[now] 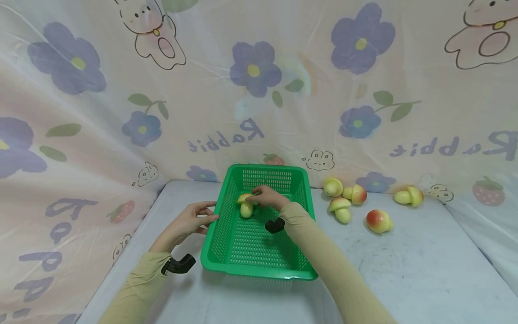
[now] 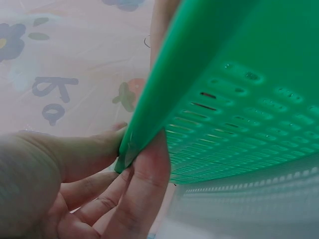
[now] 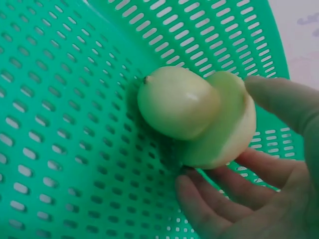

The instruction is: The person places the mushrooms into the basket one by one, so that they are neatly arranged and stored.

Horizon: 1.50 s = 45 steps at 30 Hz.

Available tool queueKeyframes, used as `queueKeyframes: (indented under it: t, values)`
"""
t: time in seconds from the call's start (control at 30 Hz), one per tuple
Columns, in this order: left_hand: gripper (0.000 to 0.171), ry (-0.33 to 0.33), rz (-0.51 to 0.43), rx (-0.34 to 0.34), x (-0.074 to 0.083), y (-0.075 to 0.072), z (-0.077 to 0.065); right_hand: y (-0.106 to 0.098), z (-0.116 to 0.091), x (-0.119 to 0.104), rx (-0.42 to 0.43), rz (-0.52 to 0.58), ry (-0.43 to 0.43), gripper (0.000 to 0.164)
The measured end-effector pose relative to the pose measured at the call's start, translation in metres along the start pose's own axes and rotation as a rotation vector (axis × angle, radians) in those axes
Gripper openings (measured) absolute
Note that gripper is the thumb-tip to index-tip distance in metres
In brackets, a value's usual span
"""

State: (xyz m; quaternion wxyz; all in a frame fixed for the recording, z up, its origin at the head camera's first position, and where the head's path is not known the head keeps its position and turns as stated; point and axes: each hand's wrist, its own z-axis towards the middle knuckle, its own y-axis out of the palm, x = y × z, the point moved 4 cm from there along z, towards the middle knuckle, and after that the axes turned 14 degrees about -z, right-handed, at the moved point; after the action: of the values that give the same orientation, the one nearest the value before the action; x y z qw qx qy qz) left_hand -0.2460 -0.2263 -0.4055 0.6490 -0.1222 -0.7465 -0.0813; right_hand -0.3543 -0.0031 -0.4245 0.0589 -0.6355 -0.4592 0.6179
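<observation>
A green plastic basket (image 1: 259, 272) with slotted walls stands on the white-covered table. My left hand (image 1: 189, 222) grips its left rim; in the left wrist view the thumb is outside and the fingers (image 2: 144, 184) curl under the rim. Inside the basket, toward its back left, my right hand (image 1: 270, 198) holds a yellow toy mushroom (image 1: 246, 209). The right wrist view shows the thumb and fingers around the cap of the mushroom (image 3: 174, 102), its pale stem pointing away. Whether the mushroom bears on the basket floor I cannot tell.
Right of the basket lie several more toy mushrooms: a group by the back edge (image 1: 333, 186), a red-capped one (image 1: 378, 221) nearer, and a yellow one (image 1: 409, 196) farther right. A patterned curtain (image 1: 283, 121) hangs behind the table and down the left side.
</observation>
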Motion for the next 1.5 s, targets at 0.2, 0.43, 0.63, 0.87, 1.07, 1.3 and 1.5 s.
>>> queueKeyframes:
  t: [0.2, 0.43, 0.63, 0.87, 1.07, 1.3, 1.5]
  values:
    - [0.060, 0.001, -0.005, 0.003, -0.001, -0.001, 0.001, -0.001, 0.000, 0.000, -0.017, -0.021, -0.001, 0.054]
    - [0.061, 0.003, -0.009, -0.002, -0.001, 0.000, 0.001, 0.001, -0.003, -0.003, -0.023, -0.040, -0.042, 0.045]
    - [0.061, 0.000, -0.012, -0.007, -0.003, -0.001, 0.001, 0.003, -0.004, -0.006, -0.071, -0.045, -0.125, 0.050]
    - [0.061, 0.009, -0.008, -0.009, -0.002, -0.001, 0.002, -0.001, -0.001, -0.003, -0.052, -0.004, -0.103, 0.051]
    - [0.061, 0.005, -0.010, -0.011, -0.002, 0.000, 0.000, -0.002, -0.001, -0.001, -0.047, 0.036, -0.059, 0.051]
    - [0.060, 0.004, -0.002, -0.002, -0.002, 0.001, 0.001, -0.009, -0.004, -0.002, -0.042, 0.077, -0.030, 0.046]
    - [0.061, 0.009, 0.003, -0.002, -0.002, -0.001, 0.000, -0.015, -0.012, -0.008, -0.071, 0.124, -0.057, 0.047]
